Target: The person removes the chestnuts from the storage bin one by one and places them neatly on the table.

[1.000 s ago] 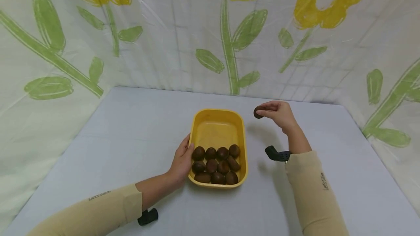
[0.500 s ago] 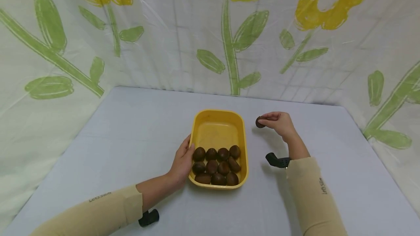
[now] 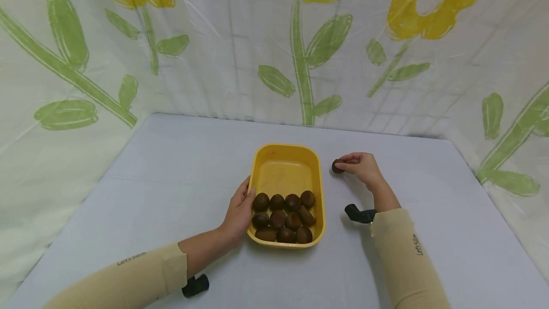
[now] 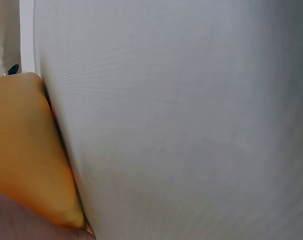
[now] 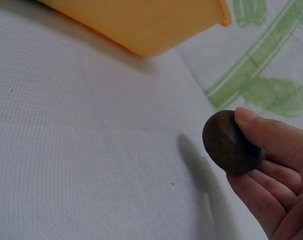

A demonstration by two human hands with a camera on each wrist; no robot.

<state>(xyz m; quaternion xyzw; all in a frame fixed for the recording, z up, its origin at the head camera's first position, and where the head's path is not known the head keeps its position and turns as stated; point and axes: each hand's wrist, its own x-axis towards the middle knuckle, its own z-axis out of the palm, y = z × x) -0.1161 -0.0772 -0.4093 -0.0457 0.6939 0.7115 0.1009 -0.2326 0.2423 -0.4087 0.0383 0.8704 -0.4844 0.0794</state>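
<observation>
A yellow plastic tray [image 3: 280, 175] stands on the table in the head view, with several dark brown chestnuts [image 3: 285, 218] in rows in its near half. My left hand [image 3: 238, 213] grips the tray's left side, thumb at the rim, the other fingers mostly hidden beneath or behind the wall. In the left wrist view only the tray's outer wall [image 4: 26, 145] and a bit of that hand [image 4: 21, 220] show. To the right of the tray, my right hand [image 3: 362, 170] pinches one chestnut [image 5: 229, 142] between thumb and fingers. Its shadow lies apart from it on the cloth.
White cloth covers the table [image 3: 180, 166]. A curtain [image 3: 206, 42] with painted yellow flowers hangs behind its far edge. Black wrist-worn pieces [image 3: 360, 213] sit on both forearms, below beige sleeves [image 3: 405, 256].
With the chestnut pinched, my right hand has come down and nearer to me, beside the tray's right wall. The left hand and the tray have stayed in place.
</observation>
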